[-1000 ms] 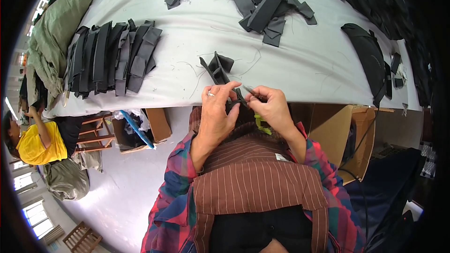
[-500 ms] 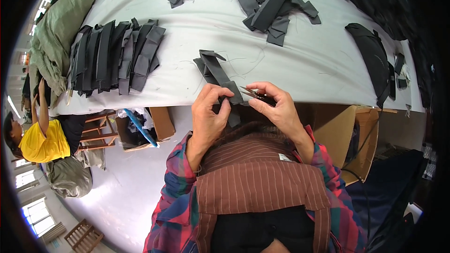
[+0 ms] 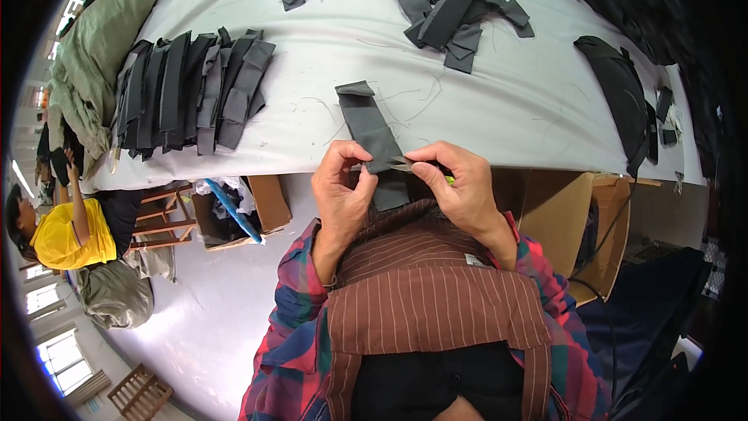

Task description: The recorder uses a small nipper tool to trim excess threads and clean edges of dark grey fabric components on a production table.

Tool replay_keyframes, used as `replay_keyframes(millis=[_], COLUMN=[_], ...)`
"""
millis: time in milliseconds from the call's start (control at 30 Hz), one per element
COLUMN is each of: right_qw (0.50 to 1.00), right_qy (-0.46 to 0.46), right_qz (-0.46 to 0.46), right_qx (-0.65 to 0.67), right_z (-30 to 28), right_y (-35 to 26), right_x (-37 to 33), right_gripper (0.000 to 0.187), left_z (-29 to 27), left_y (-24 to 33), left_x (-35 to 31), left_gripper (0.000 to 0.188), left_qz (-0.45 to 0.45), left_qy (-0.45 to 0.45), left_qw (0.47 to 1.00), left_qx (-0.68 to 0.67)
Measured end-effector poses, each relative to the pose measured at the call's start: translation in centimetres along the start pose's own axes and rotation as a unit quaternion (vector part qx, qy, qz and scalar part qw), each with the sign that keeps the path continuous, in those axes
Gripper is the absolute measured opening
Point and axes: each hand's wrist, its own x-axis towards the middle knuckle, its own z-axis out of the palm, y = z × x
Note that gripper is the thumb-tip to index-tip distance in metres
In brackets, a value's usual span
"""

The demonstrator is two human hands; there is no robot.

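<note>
At the near edge of the white desk (image 3: 499, 109), your left hand (image 3: 343, 191) has its fingers pinched on the dark grey fabric strip (image 3: 372, 136) lying over that edge, while your right hand (image 3: 460, 183) grips small thread snips (image 3: 413, 164) against the strip

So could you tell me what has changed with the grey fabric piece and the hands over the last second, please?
The grey fabric strip, bunched up a second ago, now lies stretched flat over the table edge. The left hand still pinches its near end; the right hand still holds small snips at it. The stack of strips and the far pile stayed put.
</note>
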Motion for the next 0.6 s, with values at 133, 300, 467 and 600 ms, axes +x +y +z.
replay_keyframes(millis=[133, 300, 467, 600], right_qw=[0.999, 0.997, 0.999, 0.999], right_qy=[-0.032, -0.003, 0.02, -0.015], right_qz=[-0.01, -0.043, 0.022, 0.032], right_qx=[-0.04, -0.058, 0.03, 0.015], right_z=[0.0, 0.0, -0.9, -1.8], right_y=[-0.3, 0.1, 0.9, 0.3], right_x=[0.1, 0.0, 0.1, 0.4], right_gripper=[0.012, 0.01, 0.008, 0.01], left_z=[0.2, 0.3, 0.1, -0.1], left_y=[-0.2, -0.3, -0.1, 0.3], left_x=[-0.2, -0.5, -0.1, 0.2], left_gripper=[0.019, 0.024, 0.029, 0.031], left_qz=[0.018, -0.009, 0.022, 0.035], left_qy=[-0.007, 0.001, 0.006, -0.014], left_qw=[1.0, 1.0, 0.999, 0.998], left_qx=[0.013, -0.023, -0.026, -0.044])
